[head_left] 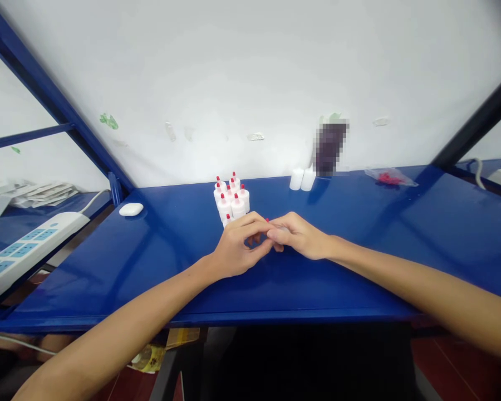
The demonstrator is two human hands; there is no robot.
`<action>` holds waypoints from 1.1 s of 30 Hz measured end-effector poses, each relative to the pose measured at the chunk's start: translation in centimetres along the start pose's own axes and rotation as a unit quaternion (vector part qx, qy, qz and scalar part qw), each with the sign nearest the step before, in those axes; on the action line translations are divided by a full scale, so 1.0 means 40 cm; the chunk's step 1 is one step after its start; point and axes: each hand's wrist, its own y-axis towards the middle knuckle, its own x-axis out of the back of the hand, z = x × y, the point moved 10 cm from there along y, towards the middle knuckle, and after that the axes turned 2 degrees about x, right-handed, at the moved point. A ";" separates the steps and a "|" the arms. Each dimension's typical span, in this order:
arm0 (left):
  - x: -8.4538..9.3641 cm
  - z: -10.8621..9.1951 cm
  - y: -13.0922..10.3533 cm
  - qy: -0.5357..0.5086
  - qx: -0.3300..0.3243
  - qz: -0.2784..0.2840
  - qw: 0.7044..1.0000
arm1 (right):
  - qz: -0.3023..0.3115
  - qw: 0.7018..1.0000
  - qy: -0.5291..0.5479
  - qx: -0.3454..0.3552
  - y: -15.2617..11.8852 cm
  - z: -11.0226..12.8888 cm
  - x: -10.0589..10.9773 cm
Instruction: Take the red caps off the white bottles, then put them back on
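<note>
My left hand (pixel 241 245) and my right hand (pixel 303 236) meet above the middle of the blue table, fingertips pinched together. Between them a small red-tipped nozzle (pixel 268 220) peeks out, with a whitish part mostly covered by my right fingers. Whether a bottle is attached to it cannot be made out. Just behind my left hand stands a tight group of several white squeeze bottles (pixel 237 207) with red-tipped nozzles, upright. My left hand hides part of the nearest one.
Two white bottles without visible nozzles (pixel 296 179) stand near the wall. A clear bag of red caps (pixel 391 177) lies at the back right. On the left are a white rounded object (pixel 131 209) and a power strip (pixel 29 245). The blue table (pixel 158 278) ends at its front edge.
</note>
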 end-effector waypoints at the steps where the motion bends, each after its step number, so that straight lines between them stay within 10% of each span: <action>1: -0.003 -0.002 -0.001 0.000 -0.001 0.005 1.000 | 0.001 1.000 -0.022 0.003 -0.001 0.001 0.000; 13: -0.014 -0.016 -0.005 0.034 -0.052 0.028 0.998 | -0.028 0.996 -0.059 0.058 -0.007 0.024 0.000; 22: 0.178 0.055 0.015 0.283 -0.095 -0.042 0.953 | -0.101 0.994 -0.017 -0.025 -0.004 -0.038 0.049; 29: 0.164 0.147 0.011 0.335 -0.014 0.058 0.940 | -0.087 0.995 -0.017 -0.036 -0.001 -0.038 0.038; 33: 0.177 0.133 0.012 0.337 -0.020 0.021 0.941 | -0.078 0.994 0.029 -0.071 -0.002 -0.052 0.036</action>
